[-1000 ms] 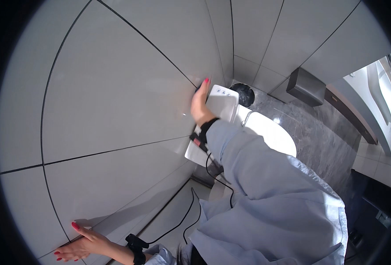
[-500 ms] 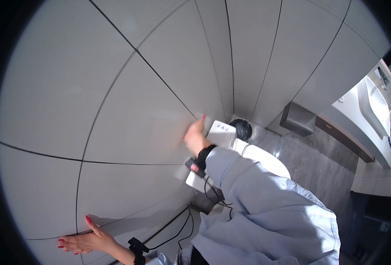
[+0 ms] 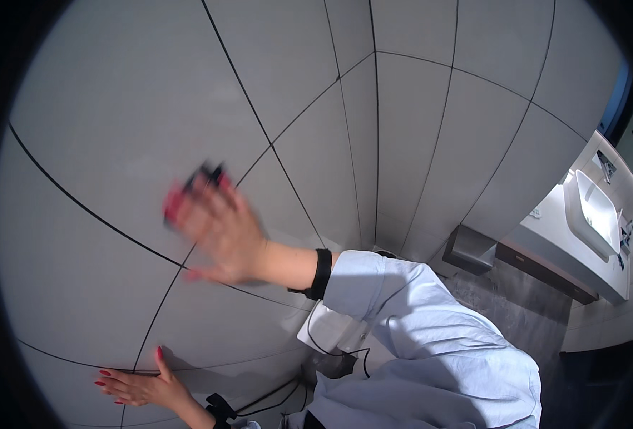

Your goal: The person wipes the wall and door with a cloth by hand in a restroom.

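The wall tiles (image 3: 116, 107) are showing a smooth, satin-like finish. The sleeve (image 3: 431, 307) is looking like matt cloth. The basin (image 3: 596, 214) is gleaming like glossy ceramic, while the box (image 3: 470, 249) is resembling dull metal.

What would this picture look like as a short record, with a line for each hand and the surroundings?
Left hand: open, thumb apart from the fingers, at the tiled wall; contact unclear
Right hand: blurred, at the same wall, with a dark object by its fingertips; kind unclear
Right arm: black wristband, light blue sleeve
Below right forearm: white fixture, partly hidden
Far right: white basin on a counter
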Motion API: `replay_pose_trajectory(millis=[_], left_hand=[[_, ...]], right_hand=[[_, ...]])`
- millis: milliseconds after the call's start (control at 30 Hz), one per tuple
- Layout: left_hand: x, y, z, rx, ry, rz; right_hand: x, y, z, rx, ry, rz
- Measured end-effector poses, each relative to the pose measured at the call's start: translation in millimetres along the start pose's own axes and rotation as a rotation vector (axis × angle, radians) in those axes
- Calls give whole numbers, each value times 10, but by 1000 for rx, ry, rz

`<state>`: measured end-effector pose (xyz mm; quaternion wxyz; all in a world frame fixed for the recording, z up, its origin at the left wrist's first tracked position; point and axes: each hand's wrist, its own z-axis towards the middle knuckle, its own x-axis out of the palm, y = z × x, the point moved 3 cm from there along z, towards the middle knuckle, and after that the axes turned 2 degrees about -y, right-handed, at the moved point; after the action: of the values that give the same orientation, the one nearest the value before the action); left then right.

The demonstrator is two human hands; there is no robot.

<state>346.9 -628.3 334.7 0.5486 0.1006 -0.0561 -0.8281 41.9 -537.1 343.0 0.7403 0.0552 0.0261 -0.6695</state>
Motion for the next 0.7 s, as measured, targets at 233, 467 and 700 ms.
replay_pose_trajectory(millis=[233,467,700], left_hand=[[5,51,-9,47,-10,14],[21,28,27,93,-42,21],[2,154,-48,49,83,39]], right_hand=[[-281,-996,-546,-440,237,-4],[-873,-2726,-407,427,-224,-150],[-517,-2249,-522,979,-356,-69]])
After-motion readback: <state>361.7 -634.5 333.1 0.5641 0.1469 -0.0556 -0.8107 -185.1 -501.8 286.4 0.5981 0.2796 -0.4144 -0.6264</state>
